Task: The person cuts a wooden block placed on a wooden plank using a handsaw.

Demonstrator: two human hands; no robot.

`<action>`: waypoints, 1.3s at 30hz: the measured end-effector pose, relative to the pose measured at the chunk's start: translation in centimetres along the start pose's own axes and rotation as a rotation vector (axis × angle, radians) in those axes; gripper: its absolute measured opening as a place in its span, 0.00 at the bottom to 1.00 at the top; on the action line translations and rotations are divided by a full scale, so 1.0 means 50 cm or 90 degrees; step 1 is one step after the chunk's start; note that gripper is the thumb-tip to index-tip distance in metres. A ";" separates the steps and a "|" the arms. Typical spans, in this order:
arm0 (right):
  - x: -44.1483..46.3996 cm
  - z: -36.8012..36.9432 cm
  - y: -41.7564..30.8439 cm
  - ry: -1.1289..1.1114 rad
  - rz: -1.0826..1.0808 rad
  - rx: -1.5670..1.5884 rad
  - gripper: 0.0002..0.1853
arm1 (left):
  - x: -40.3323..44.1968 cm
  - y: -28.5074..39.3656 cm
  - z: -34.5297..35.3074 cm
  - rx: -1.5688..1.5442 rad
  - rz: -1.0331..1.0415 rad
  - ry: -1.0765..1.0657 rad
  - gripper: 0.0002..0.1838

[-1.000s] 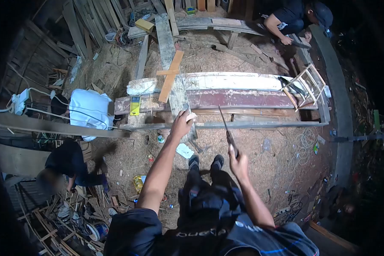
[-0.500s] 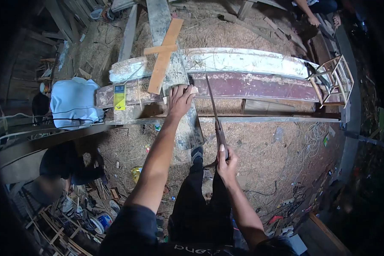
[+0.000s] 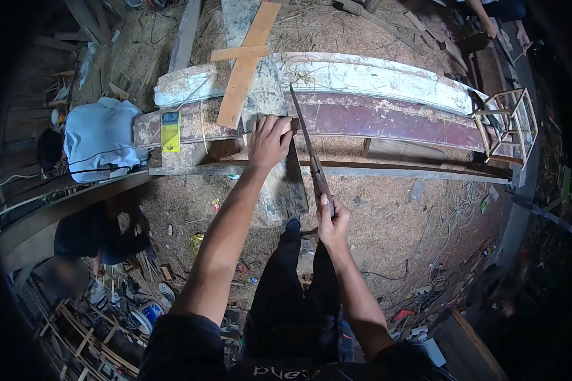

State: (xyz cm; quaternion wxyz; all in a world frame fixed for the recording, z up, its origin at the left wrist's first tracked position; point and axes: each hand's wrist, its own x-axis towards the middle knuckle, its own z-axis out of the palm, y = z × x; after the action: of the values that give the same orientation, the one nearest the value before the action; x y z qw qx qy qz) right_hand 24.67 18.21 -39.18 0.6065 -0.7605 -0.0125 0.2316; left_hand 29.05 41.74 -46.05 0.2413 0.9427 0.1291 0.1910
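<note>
My left hand (image 3: pixel 270 141) is closed over a small piece of wood (image 3: pixel 292 126), pressing it down on a worn, paint-stained plank (image 3: pixel 274 89). The fingers hide most of that piece. In my right hand (image 3: pixel 333 222) is a long tool with a narrow, tapering blade and brown handle, seemingly a handsaw (image 3: pixel 306 135) seen nearly edge-on. Its blade points away from me and passes close by the right end of the wood piece; whether they touch I cannot tell. Two orange-brown wood strips (image 3: pixel 241 82) lie crossed on the plank, beyond my left hand.
A maroon beam (image 3: pixel 388 120) and a white-painted beam (image 3: pixel 375 76) run crosswise under the plank. A yellow tool or package (image 3: pixel 171 132) lies left, near white cloth (image 3: pixel 102 141). A small wooden frame (image 3: pixel 507 127) stands right. Other people crouch at lower left and upper right.
The blade has swung leftward, closer to the wood piece under my left hand. That piece now shows its darker end. The whole view has shifted slightly.
</note>
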 end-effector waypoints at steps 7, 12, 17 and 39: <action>-0.018 -0.051 0.006 -0.031 0.074 0.056 0.25 | 0.002 0.000 0.000 -0.012 -0.017 0.000 0.17; -0.053 -0.087 0.016 -0.029 0.036 0.031 0.25 | 0.002 0.000 -0.002 -0.012 -0.019 -0.015 0.18; 0.111 0.021 -0.008 -0.037 0.017 -0.042 0.25 | 0.000 0.002 0.000 -0.003 -0.016 -0.028 0.17; 0.114 0.017 -0.007 -0.083 0.084 0.037 0.27 | 0.001 0.001 -0.002 -0.033 -0.014 -0.015 0.14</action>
State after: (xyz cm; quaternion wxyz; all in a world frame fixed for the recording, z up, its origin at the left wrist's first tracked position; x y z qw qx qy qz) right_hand 29.56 20.80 -40.89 0.6094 -0.7251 0.0048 0.3207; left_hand 29.08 41.76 -45.94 0.2689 0.9369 0.1317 0.1802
